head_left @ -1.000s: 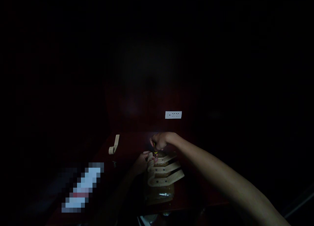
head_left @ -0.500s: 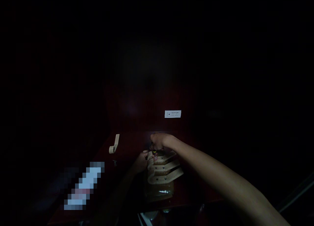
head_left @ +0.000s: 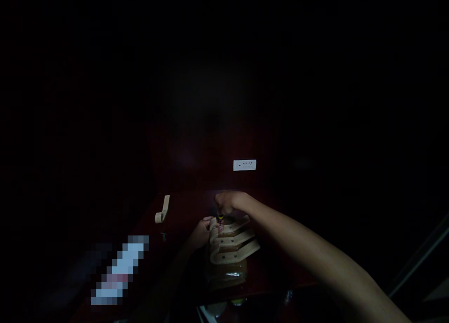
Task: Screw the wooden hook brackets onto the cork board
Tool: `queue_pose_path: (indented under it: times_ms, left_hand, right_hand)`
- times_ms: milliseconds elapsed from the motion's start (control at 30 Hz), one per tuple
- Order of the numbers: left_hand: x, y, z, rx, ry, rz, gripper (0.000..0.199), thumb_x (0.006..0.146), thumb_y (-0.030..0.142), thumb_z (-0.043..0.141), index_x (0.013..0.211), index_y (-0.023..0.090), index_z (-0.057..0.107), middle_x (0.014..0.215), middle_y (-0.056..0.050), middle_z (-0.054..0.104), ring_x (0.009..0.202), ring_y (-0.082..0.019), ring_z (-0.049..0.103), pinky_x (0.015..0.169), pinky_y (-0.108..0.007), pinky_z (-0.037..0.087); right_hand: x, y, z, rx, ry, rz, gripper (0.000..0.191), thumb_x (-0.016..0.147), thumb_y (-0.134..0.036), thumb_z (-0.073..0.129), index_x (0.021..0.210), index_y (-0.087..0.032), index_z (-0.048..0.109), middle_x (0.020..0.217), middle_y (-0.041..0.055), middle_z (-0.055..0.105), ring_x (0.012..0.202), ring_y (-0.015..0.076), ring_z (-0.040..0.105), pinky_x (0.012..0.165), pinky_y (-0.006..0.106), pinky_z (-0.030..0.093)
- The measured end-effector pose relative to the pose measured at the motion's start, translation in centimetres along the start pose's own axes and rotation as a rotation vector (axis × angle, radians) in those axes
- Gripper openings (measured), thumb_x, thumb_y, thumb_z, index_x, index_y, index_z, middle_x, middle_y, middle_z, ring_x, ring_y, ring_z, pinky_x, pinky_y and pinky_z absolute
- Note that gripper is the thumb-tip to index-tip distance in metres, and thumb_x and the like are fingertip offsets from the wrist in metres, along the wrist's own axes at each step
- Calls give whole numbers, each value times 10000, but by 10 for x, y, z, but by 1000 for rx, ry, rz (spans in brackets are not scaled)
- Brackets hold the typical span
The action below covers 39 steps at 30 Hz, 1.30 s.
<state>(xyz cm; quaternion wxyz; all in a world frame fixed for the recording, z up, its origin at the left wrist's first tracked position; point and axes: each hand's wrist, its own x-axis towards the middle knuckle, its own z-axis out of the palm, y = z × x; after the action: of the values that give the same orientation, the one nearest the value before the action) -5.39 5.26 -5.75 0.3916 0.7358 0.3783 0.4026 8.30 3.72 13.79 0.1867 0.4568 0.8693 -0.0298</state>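
Observation:
Three curved wooden hooks (head_left: 234, 256) lie in a row across a brown package with a shiny, tape-like surface (head_left: 228, 276); dark holes or screw heads dot their flat parts. My left hand (head_left: 201, 231) is closed on the curled end of the farthest hook (head_left: 229, 228), its fingertips pressed around it. Above that hook my right hand (head_left: 226, 202) is wrapped around an upright screwdriver (head_left: 220, 217) with a yellow-and-black handle, most of it hidden in the fist. The screwdriver's tip points down beside my left fingertips; its exact contact is too dark to see.
Another wooden hook (head_left: 163, 209) lies to the left on the dark red table (head_left: 189, 199), with small screws (head_left: 163, 236) near it. A blurred-out pale flat item (head_left: 119, 271) is at the front left. A white socket panel (head_left: 244, 165) is on the wall behind.
The view has shifted slightly. My right fist has risen or turned a little, showing more of the screwdriver's yellow-and-black part. My left hand keeps its hold on the hook.

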Motion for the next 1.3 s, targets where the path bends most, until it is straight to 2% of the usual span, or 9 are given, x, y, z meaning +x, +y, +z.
queue_pose_path:
  times_ms: [233, 300, 367, 500, 633, 733, 900, 1067, 1300]
  left_hand:
    - [-1, 4, 1, -2, 10, -30, 322, 709, 481, 664, 730, 165, 718, 931, -77, 656, 933, -201, 570, 820, -268, 480]
    - [-1, 3, 1, -8, 8, -31, 334, 708, 493, 663, 722, 163, 712, 917, -71, 651, 910, -194, 571, 793, -259, 486]
    - [-1, 0, 1, -3, 12, -27, 341, 702, 496, 669, 689, 157, 701, 897, -68, 648, 876, -187, 573, 775, -255, 489]
    - [0, -3, 1, -11, 16, -24, 312, 686, 467, 695, 699, 156, 704, 954, -81, 658, 902, -192, 586, 818, -271, 489]
    - [-1, -1, 1, -40, -1, -10, 300, 711, 436, 681, 818, 160, 727, 1051, -98, 651, 979, -209, 585, 852, -286, 486]
    - [-1, 3, 1, -14, 2, -21, 312, 713, 427, 681, 853, 153, 732, 1084, -109, 642, 997, -220, 583, 859, -295, 484]
    - [-1, 7, 1, -32, -14, -58, 305, 703, 420, 685, 821, 143, 735, 1061, -106, 664, 957, -220, 601, 845, -299, 491]
    - [-1, 9, 2, -69, -10, -95, 310, 686, 417, 697, 812, 136, 732, 1051, -102, 662, 932, -220, 607, 818, -293, 500]
    - [-1, 11, 2, 22, 25, -73, 314, 687, 430, 691, 757, 126, 733, 874, -84, 656, 847, -193, 582, 754, -266, 485]
  right_hand:
    - [7, 2, 10, 12, 100, 4, 395, 738, -364, 609, 998, -79, 694, 1003, 187, 693, 845, 256, 671, 579, 263, 470]
    - [10, -1, 9, 16, 94, 55, 400, 701, -338, 626, 996, -78, 694, 994, 190, 694, 812, 256, 674, 569, 269, 473]
    - [12, -2, 6, 19, 27, 84, 397, 653, -306, 649, 973, -75, 696, 960, 176, 702, 759, 246, 673, 543, 266, 465]
    - [14, 5, 3, 77, -108, -38, 405, 609, -256, 661, 986, -109, 675, 912, 100, 710, 679, 198, 648, 486, 232, 425]
    - [14, 13, 4, 120, -1, -102, 379, 680, -212, 602, 1055, -167, 635, 926, 46, 707, 723, 153, 635, 508, 196, 398]
    - [15, 13, 6, 117, 28, -109, 337, 709, -248, 600, 1032, -160, 643, 956, 61, 705, 767, 162, 640, 538, 200, 406]
    - [18, 5, 6, 113, 109, -125, 393, 722, -304, 583, 1075, -140, 642, 1049, 101, 685, 810, 190, 654, 559, 218, 430]
    - [19, 1, 6, 45, 119, -92, 346, 765, -342, 552, 984, -118, 696, 1000, 135, 699, 813, 215, 667, 573, 242, 454]
    - [19, -7, 9, 13, 196, 32, 432, 778, -393, 580, 1065, -85, 675, 1099, 219, 653, 963, 293, 643, 694, 303, 502]
